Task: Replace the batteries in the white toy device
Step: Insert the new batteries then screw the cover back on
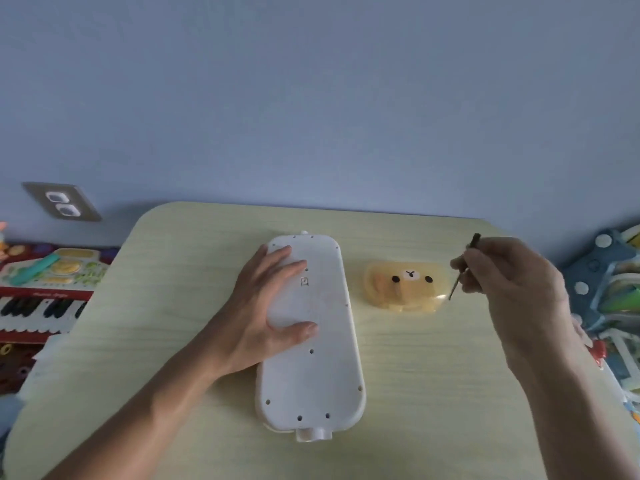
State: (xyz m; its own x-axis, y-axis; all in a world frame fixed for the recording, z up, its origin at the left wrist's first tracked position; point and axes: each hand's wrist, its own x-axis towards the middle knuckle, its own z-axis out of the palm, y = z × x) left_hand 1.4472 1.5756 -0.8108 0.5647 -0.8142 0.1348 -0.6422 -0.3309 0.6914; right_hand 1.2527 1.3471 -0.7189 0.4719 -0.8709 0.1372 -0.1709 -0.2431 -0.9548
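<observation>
The white toy point(310, 337) lies face down on the table point(173, 271), long axis running away from the person. The left hand point(268, 308) rests flat on its back, fingers spread and loose, gripping nothing; a small latch mark sits just past the fingertips. The right hand point(512, 277) hovers off to the side, fingers pinched around a thin screwdriver point(462, 268), tip slanting down. Between the two hands, near the screwdriver tip, sits a bear case point(407, 285).
</observation>
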